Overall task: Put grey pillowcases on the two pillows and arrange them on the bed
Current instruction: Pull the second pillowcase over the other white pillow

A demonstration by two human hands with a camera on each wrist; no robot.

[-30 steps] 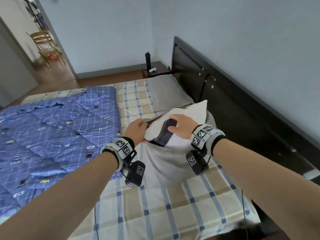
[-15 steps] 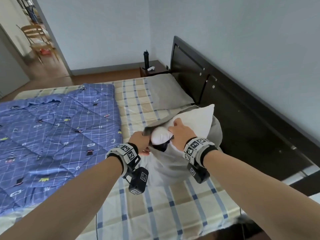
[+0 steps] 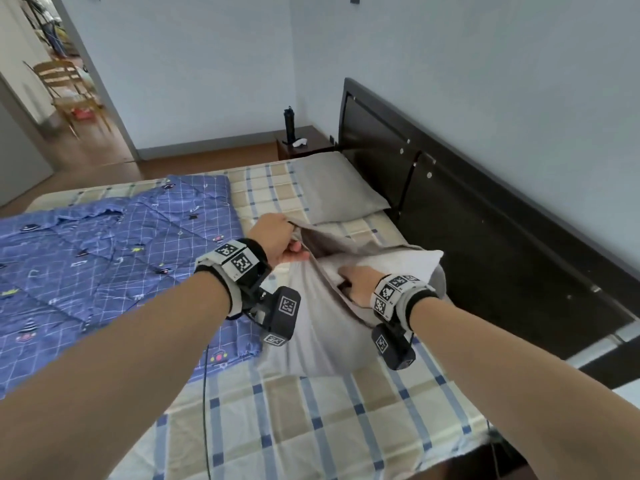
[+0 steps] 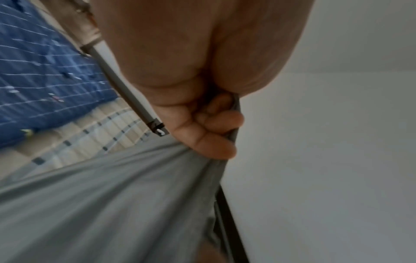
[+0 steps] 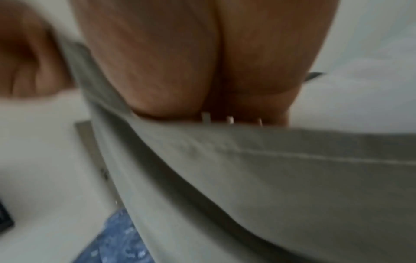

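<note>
A white pillow (image 3: 408,263) lies half inside a grey pillowcase (image 3: 318,327) on the checked sheet near the headboard. My left hand (image 3: 277,237) pinches the upper hem of the case and holds it lifted, which opens its mouth; in the left wrist view its curled fingers (image 4: 207,131) clamp the grey cloth (image 4: 112,204). My right hand (image 3: 356,282) reaches into the opening and grips the pillow, its fingertips hidden behind the hem (image 5: 270,160). A second pillow (image 3: 339,188) in a grey case lies flat by the headboard, at the far end.
A blue patterned quilt (image 3: 104,265) covers the bed's left half. The dark headboard (image 3: 485,220) runs along the right. A nightstand (image 3: 304,147) with a dark bottle (image 3: 289,123) stands beyond the bed. Bare checked sheet (image 3: 311,427) lies nearest me.
My left hand has raised the case's hem up and to the left, widening the opening. My right hand has pushed the pillow's end deeper; its dark label no longer shows.
</note>
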